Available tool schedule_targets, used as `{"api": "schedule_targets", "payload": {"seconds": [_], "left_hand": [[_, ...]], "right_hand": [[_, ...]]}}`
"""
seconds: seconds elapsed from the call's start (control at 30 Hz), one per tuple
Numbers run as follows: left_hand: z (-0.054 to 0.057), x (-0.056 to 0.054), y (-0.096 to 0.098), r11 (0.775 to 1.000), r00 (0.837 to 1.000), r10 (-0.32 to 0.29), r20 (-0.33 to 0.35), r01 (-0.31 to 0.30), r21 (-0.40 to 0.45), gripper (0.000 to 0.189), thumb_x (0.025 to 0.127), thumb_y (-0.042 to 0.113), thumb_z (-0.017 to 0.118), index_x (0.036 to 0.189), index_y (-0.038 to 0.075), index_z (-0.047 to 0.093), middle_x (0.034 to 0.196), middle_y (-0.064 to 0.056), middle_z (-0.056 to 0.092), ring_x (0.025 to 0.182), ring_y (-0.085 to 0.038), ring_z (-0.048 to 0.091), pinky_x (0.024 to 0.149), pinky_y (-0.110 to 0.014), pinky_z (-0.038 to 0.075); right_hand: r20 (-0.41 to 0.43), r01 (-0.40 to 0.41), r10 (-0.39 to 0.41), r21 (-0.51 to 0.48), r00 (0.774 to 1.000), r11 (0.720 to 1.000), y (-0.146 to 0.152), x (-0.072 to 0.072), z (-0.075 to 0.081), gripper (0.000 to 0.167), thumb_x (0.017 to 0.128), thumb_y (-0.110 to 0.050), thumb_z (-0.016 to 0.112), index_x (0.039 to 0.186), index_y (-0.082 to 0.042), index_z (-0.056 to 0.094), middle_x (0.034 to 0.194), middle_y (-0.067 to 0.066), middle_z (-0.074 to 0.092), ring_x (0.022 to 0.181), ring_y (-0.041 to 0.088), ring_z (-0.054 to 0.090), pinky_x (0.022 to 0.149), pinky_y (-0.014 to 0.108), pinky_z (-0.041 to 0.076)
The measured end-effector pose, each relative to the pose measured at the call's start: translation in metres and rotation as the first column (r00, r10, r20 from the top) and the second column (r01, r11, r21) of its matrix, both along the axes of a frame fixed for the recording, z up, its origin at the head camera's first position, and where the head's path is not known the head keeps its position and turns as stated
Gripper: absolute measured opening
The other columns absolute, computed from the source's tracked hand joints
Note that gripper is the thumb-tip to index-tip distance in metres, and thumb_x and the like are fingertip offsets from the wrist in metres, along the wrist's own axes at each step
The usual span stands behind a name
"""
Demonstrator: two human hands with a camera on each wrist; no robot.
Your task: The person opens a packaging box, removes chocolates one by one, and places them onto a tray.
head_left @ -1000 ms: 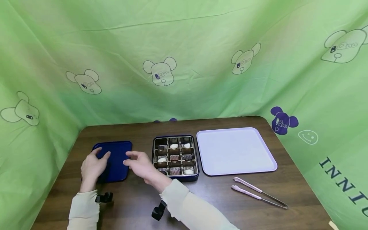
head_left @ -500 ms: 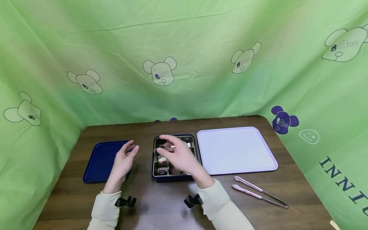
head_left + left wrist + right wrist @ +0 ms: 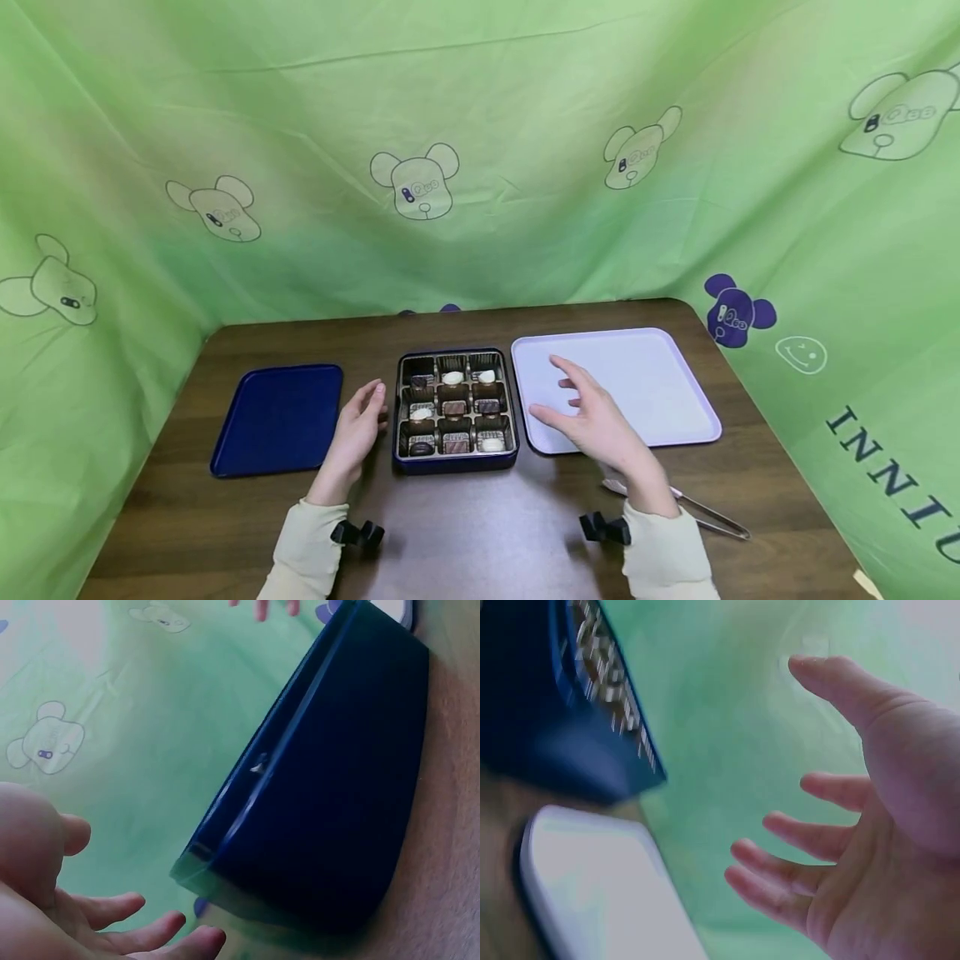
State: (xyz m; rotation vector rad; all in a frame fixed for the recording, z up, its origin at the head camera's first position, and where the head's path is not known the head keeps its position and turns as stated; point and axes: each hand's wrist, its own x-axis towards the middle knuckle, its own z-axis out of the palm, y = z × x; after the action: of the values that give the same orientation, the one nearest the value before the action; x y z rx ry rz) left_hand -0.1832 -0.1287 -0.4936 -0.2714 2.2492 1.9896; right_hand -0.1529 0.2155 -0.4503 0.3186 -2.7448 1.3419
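A dark blue box (image 3: pixel 454 468) stands in the middle, its divided insert holding several white and brown chocolates (image 3: pixel 455 407). Just left of the box is my left hand (image 3: pixel 354 433), fingers loosely bent and nothing held. The left wrist view shows those fingertips (image 3: pixel 201 939) apart from the box's dark side wall (image 3: pixel 330 787). My right hand (image 3: pixel 603 425) hovers over the near left part of a pale lilac tray (image 3: pixel 637 383), thumb and fingers spread. In the right wrist view the palm (image 3: pixel 900 892) is bare.
A flat blue lid (image 3: pixel 277 421) lies on the brown table (image 3: pixel 465 533) at the left. Pink-handled tongs (image 3: pixel 712 518) lie at the right front, partly hidden by my right forearm. A green printed curtain (image 3: pixel 525 167) hangs behind the table.
Both hands have moved right. My left hand left the lid and came beside the box. My right hand passed over the box to the tray. The objects stayed in place.
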Motion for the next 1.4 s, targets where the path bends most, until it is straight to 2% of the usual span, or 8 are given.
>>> {"api": "schedule_targets", "payload": {"seconds": [0.23, 0.47, 0.7, 0.77, 0.87, 1.0, 1.2, 1.4], "left_hand": [[-0.004, -0.002, 0.008, 1.0, 1.0, 0.005, -0.021, -0.005, -0.007, 0.051, 0.109, 0.028, 0.046, 0.148, -0.004, 0.043, 0.141, -0.026, 0.052, 0.119, -0.037, 0.051, 0.094, -0.045, 0.051], [-0.008, -0.003, 0.008, 1.0, 1.0, 0.023, -0.02, -0.023, -0.01, 0.044, 0.11, 0.016, 0.04, 0.147, -0.007, 0.045, 0.138, -0.028, 0.053, 0.117, -0.036, 0.052, 0.09, -0.041, 0.052], [-0.006, -0.004, 0.009, 0.999, 1.0, -0.001, -0.014, 0.0, -0.051, 0.044, 0.109, 0.017, 0.044, 0.147, -0.005, 0.046, 0.136, -0.025, 0.057, 0.114, -0.032, 0.055, 0.081, -0.032, 0.05], [-0.006, -0.004, 0.01, 0.999, 1.0, -0.006, -0.012, 0.006, -0.053, 0.044, 0.109, 0.017, 0.044, 0.147, -0.004, 0.046, 0.136, -0.025, 0.057, 0.114, -0.031, 0.055, 0.082, -0.032, 0.05], [-0.008, -0.004, 0.012, 0.998, 1.0, -0.013, -0.023, 0.012, -0.056, 0.044, 0.108, 0.015, 0.046, 0.147, -0.006, 0.046, 0.139, -0.026, 0.055, 0.121, -0.032, 0.053, 0.094, -0.037, 0.047], [-0.01, -0.003, 0.013, 0.997, 0.999, -0.011, -0.051, 0.007, -0.072, 0.042, 0.107, 0.012, 0.047, 0.144, -0.008, 0.048, 0.141, -0.027, 0.054, 0.128, -0.034, 0.05, 0.108, -0.043, 0.04], [-0.015, -0.004, 0.013, 0.997, 0.998, -0.002, -0.066, -0.003, -0.076, 0.04, 0.107, 0.011, 0.048, 0.142, -0.008, 0.051, 0.137, -0.027, 0.057, 0.123, -0.033, 0.054, 0.103, -0.042, 0.043], [-0.018, -0.005, 0.015, 0.997, 0.998, 0.014, -0.067, -0.019, -0.075, 0.04, 0.106, 0.011, 0.05, 0.141, -0.008, 0.052, 0.141, -0.026, 0.055, 0.13, -0.035, 0.049, 0.109, -0.046, 0.039]], "right_hand": [[0.009, 0.11, -0.111, 0.099, 0.994, 0.989, 0.043, 0.024, -0.017, 0.08, 0.089, -0.032, 0.079, 0.152, -0.002, 0.039, 0.149, 0.024, 0.046, 0.122, 0.044, 0.054, 0.093, 0.06, 0.049], [-0.098, 0.19, -0.171, 0.241, 0.98, 0.952, 0.075, 0.054, -0.032, 0.08, 0.082, -0.03, 0.085, 0.142, 0.006, 0.047, 0.138, 0.03, 0.053, 0.118, 0.049, 0.056, 0.093, 0.062, 0.046], [-0.193, 0.24, -0.188, 0.295, 0.963, 0.925, 0.097, 0.082, -0.05, 0.082, 0.067, -0.027, 0.094, 0.13, 0.008, 0.054, 0.127, 0.03, 0.056, 0.117, 0.051, 0.053, 0.091, 0.062, 0.042], [-0.203, 0.244, -0.187, 0.306, 0.961, 0.92, 0.101, 0.087, -0.053, 0.082, 0.064, -0.026, 0.095, 0.128, 0.007, 0.056, 0.123, 0.03, 0.057, 0.112, 0.051, 0.055, 0.089, 0.061, 0.043], [-0.198, 0.239, -0.18, 0.334, 0.963, 0.912, 0.107, 0.094, -0.058, 0.081, 0.061, -0.026, 0.096, 0.126, 0.004, 0.058, 0.119, 0.027, 0.06, 0.107, 0.05, 0.057, 0.085, 0.061, 0.044], [-0.218, 0.225, -0.152, 0.367, 0.964, 0.903, 0.111, 0.098, -0.065, 0.077, 0.057, -0.025, 0.097, 0.121, 0.002, 0.063, 0.112, 0.021, 0.065, 0.1, 0.045, 0.061, 0.083, 0.051, 0.043], [-0.252, 0.231, -0.139, 0.387, 0.958, 0.892, 0.114, 0.102, -0.072, 0.06, 0.058, -0.02, 0.096, 0.11, -0.003, 0.071, 0.102, 0.01, 0.07, 0.09, 0.035, 0.064, 0.078, 0.035, 0.041], [-0.278, 0.222, -0.116, 0.389, 0.953, 0.894, 0.116, 0.105, -0.076, 0.046, 0.062, -0.015, 0.094, 0.103, -0.009, 0.075, 0.094, -0.002, 0.07, 0.083, 0.017, 0.063, 0.073, 0.024, 0.042]]}}
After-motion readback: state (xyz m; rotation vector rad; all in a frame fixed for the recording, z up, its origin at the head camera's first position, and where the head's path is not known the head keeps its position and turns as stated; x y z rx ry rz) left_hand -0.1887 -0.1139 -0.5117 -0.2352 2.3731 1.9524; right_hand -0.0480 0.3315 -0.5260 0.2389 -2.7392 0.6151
